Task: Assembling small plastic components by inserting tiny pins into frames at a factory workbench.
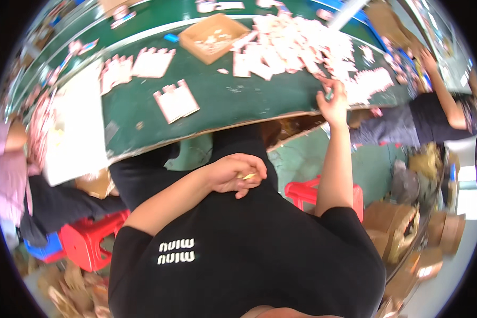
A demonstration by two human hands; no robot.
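Observation:
My left hand (pixel 237 174) rests in front of my black shirt, its fingers curled around a small pale yellow piece (pixel 247 176). My right hand (pixel 334 103) reaches over the table's near edge on the right. Its thumb and index finger are apart, and the fingertips are at the edge of a large heap of pink-and-white flat pieces (pixel 297 45). A small greenish spot shows by the right palm; what it is cannot be made out. Left of the middle lies a small group of pink-and-white cards (pixel 176 100) on the green table (pixel 238 103).
A cardboard tray (pixel 199 49) with small pale bits stands at the back. More card stacks (pixel 153 62) and a white board (pixel 77 124) are at the left. People sit at both sides. Red stools (pixel 87 244) and cardboard boxes (pixel 389 228) stand on the floor.

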